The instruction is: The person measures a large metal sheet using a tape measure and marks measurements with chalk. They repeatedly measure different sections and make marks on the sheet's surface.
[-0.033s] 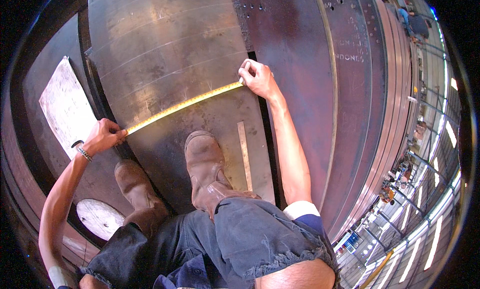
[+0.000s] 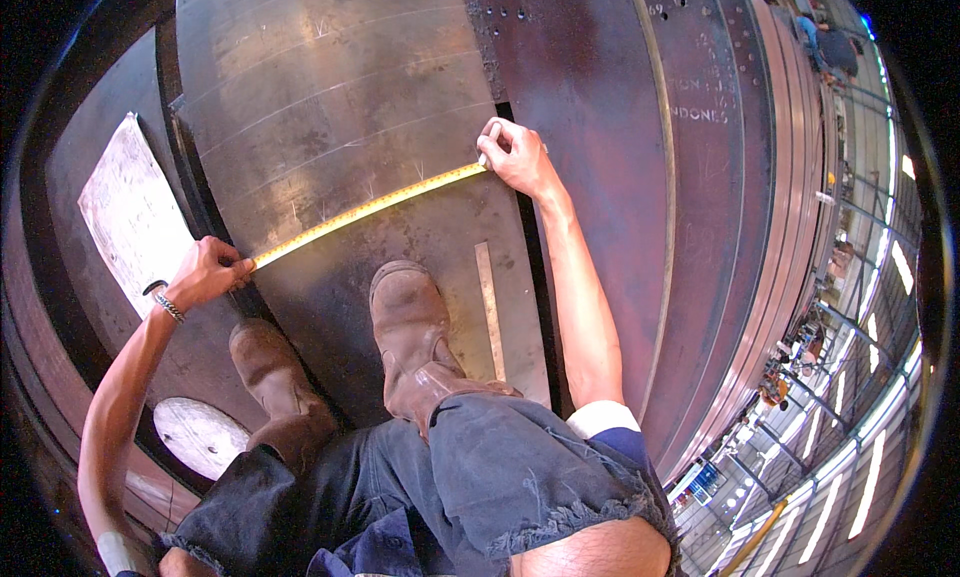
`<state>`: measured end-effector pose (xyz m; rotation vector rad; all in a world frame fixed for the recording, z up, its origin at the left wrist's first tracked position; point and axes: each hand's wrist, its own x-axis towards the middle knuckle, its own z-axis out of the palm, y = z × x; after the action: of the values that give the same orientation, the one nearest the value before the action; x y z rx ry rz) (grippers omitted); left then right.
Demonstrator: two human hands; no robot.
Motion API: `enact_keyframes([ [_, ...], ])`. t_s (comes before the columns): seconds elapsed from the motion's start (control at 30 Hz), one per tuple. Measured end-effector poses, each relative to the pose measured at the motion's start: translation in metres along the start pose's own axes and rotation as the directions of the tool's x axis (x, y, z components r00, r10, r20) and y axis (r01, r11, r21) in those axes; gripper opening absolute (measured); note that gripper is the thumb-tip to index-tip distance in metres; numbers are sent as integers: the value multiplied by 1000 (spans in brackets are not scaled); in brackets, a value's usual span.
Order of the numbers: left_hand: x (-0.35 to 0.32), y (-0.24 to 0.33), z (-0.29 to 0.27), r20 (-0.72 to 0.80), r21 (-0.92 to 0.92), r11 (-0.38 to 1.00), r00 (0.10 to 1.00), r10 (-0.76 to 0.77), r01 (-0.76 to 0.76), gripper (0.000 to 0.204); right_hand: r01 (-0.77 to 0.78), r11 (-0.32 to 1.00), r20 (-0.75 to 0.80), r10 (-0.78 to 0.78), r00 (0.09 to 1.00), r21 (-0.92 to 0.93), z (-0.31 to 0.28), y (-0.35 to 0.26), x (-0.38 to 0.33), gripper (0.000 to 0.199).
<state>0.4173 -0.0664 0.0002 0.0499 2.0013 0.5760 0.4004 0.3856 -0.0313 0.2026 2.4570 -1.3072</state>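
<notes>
A yellow tape measure blade [image 2: 370, 210] is stretched straight across a dark steel plate [image 2: 330, 87] marked with thin pale lines. My left hand [image 2: 212, 271] pinches one end of the blade at the plate's left edge. At the right edge, the closed fingers of my right hand [image 2: 514, 157] grip the other end. Something small and pale shows at those fingertips; what it is I cannot make out. Below the blade, a narrow flat metal strip [image 2: 490, 312] lies on the plate, beside my right boot [image 2: 408, 302].
To the left, beyond a dark gap, lie a pale angular sheet [image 2: 130, 202] and a pale round disc [image 2: 200, 435]. Another large plate [image 2: 590, 127] adjoins on the right, past a narrow gap. My left boot [image 2: 265, 362] is near the left gap. A person [image 2: 832, 49] is far off.
</notes>
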Motion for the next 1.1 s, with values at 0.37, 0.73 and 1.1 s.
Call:
enact_keyframes([
  [0.37, 4, 6, -3, -7, 0, 1000, 1000, 0, 0, 31, 289, 912, -289, -372, 882, -290, 8, 1, 7, 9],
  [0.73, 10, -19, 3, -24, 105, 994, 1000, -12, 15, 36, 256, 966, -475, -205, 856, 44, 36, -48, -3, 11],
  [1.1, -1, -7, -1, -66, 59, 997, 997, -41, 44, 35, 144, 928, -4, -152, 988, 345, 116, -110, -17, 13],
])
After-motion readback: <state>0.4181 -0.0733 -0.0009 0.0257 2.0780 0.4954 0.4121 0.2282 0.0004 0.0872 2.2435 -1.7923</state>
